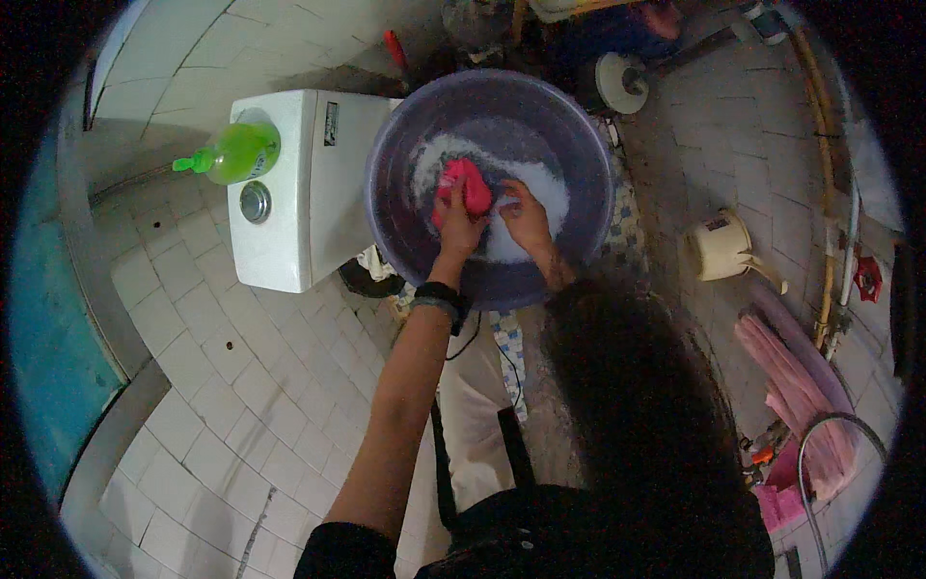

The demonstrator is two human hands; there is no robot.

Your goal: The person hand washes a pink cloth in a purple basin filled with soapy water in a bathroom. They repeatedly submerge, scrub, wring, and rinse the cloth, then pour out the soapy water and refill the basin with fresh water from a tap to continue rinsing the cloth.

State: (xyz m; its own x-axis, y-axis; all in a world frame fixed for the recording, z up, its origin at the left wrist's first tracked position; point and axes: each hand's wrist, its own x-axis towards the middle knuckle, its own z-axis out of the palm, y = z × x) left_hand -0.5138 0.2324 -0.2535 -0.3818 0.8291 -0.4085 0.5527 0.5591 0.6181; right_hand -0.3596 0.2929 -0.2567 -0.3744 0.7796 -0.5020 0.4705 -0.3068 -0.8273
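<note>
A large round purple-grey basin (388, 207) stands in front of me, with white suds (552, 193) on the water inside. My left hand (460, 217) is closed on a bright pink cloth (476, 193), bunched up over the suds. Just right of the cloth is my right hand (526, 220), its fingers loosely bent and a little apart, with nothing visible in them. A black band circles my left wrist. Most of my right forearm is hidden by a dark, hair-like mass.
Left of the basin, a white toilet tank (280, 253) carries a green soap bottle (241, 152) lying on its side and a round flush button (255, 202). On the right are a cream jug (723, 246), pink cloths (796, 396) and a grey hose (803, 482).
</note>
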